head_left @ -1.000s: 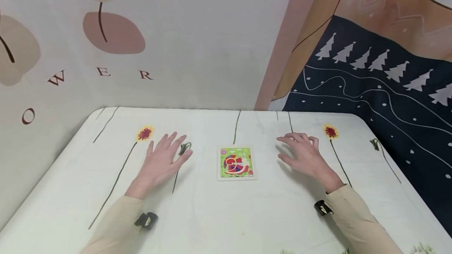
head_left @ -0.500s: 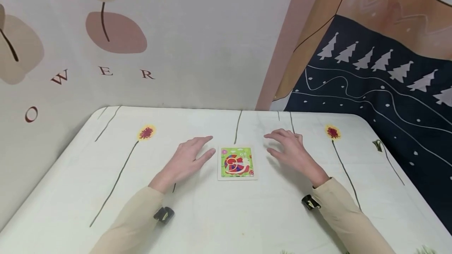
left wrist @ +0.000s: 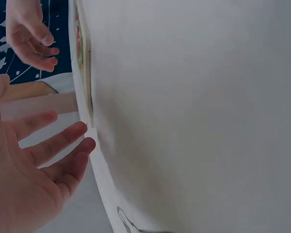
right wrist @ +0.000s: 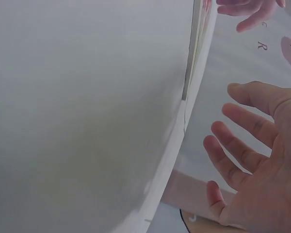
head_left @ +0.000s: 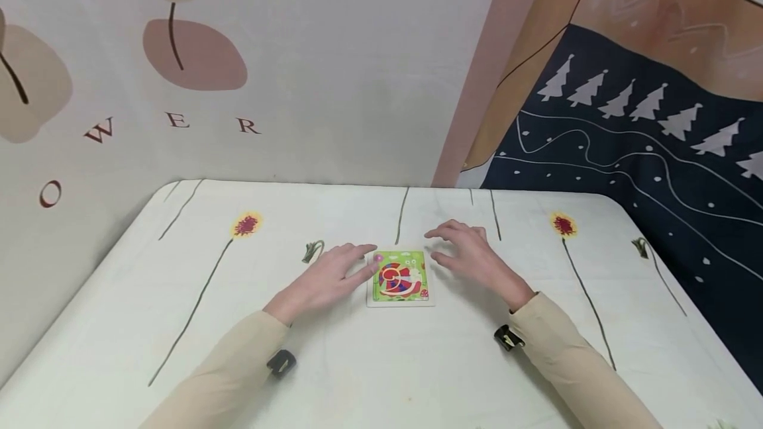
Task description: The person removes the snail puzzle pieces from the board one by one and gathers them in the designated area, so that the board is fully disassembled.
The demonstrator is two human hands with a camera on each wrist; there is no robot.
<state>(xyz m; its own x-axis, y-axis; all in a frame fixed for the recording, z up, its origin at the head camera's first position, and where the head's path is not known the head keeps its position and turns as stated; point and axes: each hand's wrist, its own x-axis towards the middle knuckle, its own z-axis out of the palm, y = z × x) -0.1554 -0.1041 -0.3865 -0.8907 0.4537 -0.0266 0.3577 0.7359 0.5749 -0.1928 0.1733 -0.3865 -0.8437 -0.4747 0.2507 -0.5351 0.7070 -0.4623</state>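
A small square picture puzzle (head_left: 401,278) with a red snail on green lies flat in its pale frame, in the middle of the white-clothed table. From the left, my left hand (head_left: 326,278) reaches in, its thumb and fingertips overlapping the puzzle's left edge in the head view. My right hand (head_left: 473,255) hovers just off its upper right corner. Both wrist views show loosely spread fingers holding nothing: the left hand (left wrist: 34,174) beside the puzzle's thin edge (left wrist: 85,58), the right hand (right wrist: 262,155) likewise near that edge (right wrist: 190,63).
The white tablecloth (head_left: 357,376) bears printed flowers and stems. A pale printed curtain (head_left: 346,85) stands behind the table, and a dark blue one with white trees (head_left: 602,144) hangs at the right. Each sleeve carries a small black wrist device (head_left: 281,363).
Both hands have moved inward to the puzzle: the left hand from the left to its left edge, the right hand leftward to its upper right corner. The puzzle stays put.
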